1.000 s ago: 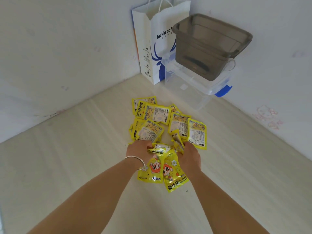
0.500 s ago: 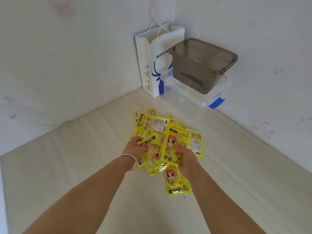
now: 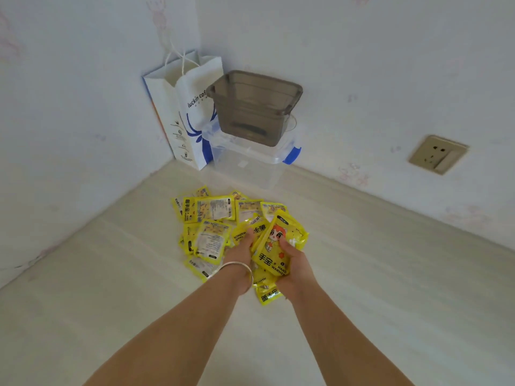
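Note:
Several yellow hand-warmer packets [image 3: 213, 215] lie in a loose pile on the pale floor near the corner. My right hand [image 3: 296, 264] grips a bunch of these packets [image 3: 278, 246], the top one showing a cartoon face, thumb across its front. My left hand [image 3: 241, 250], with a silver bangle on the wrist, holds the left side of the same bunch, fingers tucked among the packets. One more packet [image 3: 269, 295] lies on the floor below both hands.
In the corner a smoky grey bin [image 3: 255, 107] sits on a clear lidded box with blue latches [image 3: 250, 162]. A white and blue paper bag [image 3: 185, 112] stands to its left. A wall socket [image 3: 437, 154] is on the right wall.
Both hands have come together and lifted the gathered packets off the pile. The camera has tilted up, showing more wall and the socket.

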